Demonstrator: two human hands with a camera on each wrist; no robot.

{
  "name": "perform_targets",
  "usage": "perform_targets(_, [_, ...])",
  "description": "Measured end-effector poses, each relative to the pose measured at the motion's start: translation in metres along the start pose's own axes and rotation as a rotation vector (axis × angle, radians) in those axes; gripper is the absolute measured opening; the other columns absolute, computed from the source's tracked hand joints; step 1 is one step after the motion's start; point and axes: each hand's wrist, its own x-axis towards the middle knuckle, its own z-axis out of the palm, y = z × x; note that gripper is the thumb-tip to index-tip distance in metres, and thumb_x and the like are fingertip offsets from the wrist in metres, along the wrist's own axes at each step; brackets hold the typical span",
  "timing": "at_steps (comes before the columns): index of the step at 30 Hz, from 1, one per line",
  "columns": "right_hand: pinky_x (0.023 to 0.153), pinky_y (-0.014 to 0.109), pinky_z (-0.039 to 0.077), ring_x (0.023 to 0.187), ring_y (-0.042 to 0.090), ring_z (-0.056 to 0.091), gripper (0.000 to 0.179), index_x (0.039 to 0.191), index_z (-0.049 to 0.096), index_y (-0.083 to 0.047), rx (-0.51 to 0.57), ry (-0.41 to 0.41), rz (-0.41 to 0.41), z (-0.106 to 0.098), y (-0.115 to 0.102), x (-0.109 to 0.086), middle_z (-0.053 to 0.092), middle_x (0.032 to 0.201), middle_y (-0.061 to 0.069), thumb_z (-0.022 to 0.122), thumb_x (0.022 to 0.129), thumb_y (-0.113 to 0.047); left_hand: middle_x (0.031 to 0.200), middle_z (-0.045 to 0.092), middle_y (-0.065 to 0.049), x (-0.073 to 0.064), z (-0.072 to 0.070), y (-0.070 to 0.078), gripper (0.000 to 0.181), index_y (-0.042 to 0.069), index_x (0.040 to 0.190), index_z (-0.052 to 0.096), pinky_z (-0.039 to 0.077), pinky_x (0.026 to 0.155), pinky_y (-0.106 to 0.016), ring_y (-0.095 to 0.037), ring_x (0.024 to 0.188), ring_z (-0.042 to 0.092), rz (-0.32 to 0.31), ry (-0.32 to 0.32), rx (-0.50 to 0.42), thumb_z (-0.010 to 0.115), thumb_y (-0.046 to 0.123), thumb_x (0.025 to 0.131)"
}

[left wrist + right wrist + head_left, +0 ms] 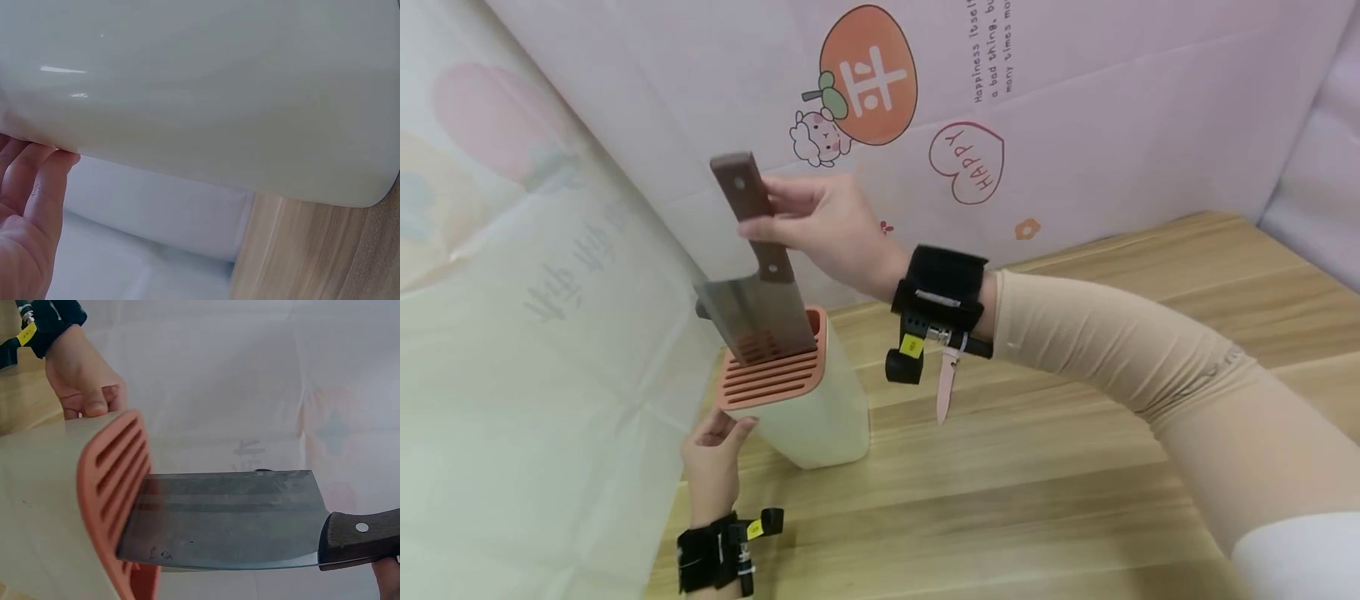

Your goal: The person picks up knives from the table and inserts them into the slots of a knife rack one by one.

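Observation:
My right hand (831, 225) pinches the brown wooden handle of a cleaver (763, 304) between thumb and fingers. The broad blade points down, its end at the slots of a knife block (831, 417) with an orange slotted top. In the right wrist view the cleaver (225, 519) has most of its blade outside the top; fingertips show under the handle at the edge. My left hand (715, 454) holds the block's pale side just below the orange rim, thumb and fingers bent against it. In the left wrist view the left hand's fingers (47, 187) pass behind the glossy wall.
The block stands on a wood-grain table (970, 492) close to a printed cloth backdrop (1075, 108). Another cloth rises on the left. A pale pink, blade-shaped thing (947, 387) shows below the right wrist's camera. A small dark part (702, 310) peeks out behind the blade.

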Motion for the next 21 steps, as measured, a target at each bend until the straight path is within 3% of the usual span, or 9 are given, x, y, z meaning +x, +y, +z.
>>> perform_targets(7, [0.080,0.030,0.057,0.093,0.014,0.068,0.042,0.122,0.064,-0.006,-0.051,-0.065,0.048,0.012,0.051,-0.007,0.069,0.113,0.010,0.077,0.083,-0.005,0.077,0.066,-0.001,0.002,-0.002,-0.002,0.038,0.002,0.124,0.063,0.047,0.063,-0.017,-0.010,0.062,0.049,0.016,0.000,0.036,0.071,0.001,0.087])
perform_targets(14, [0.077,0.027,0.057,0.089,0.011,0.067,0.031,0.109,0.072,-0.008,-0.150,-0.057,0.174,0.016,0.080,-0.017,0.072,0.102,0.004,0.081,0.080,-0.012,0.101,0.071,-0.001,0.006,0.000,-0.001,0.044,0.005,0.129,0.059,0.053,0.077,-0.019,-0.012,0.082,0.064,0.009,-0.031,0.018,0.070,-0.001,0.087])
perform_targets(18, [0.078,0.026,0.056,0.088,0.011,0.067,0.028,0.106,0.072,-0.009,-0.199,-0.051,0.144,0.016,0.089,-0.022,0.072,0.099,0.002,0.081,0.080,-0.014,0.098,0.071,-0.001,0.004,-0.002,0.000,0.043,0.002,0.128,0.059,0.053,0.075,-0.018,-0.011,0.080,0.063,0.021,-0.042,0.010,0.070,-0.004,0.087])
perform_targets(21, [0.079,0.026,0.056,0.089,0.010,0.067,0.028,0.108,0.071,-0.009,-0.229,-0.081,0.109,0.016,0.091,-0.025,0.071,0.103,0.003,0.080,0.082,-0.015,0.105,0.071,-0.002,0.002,-0.005,0.001,0.044,0.000,0.128,0.059,0.054,0.079,-0.019,-0.012,0.089,0.065,0.020,-0.036,-0.006,0.068,-0.007,0.086])
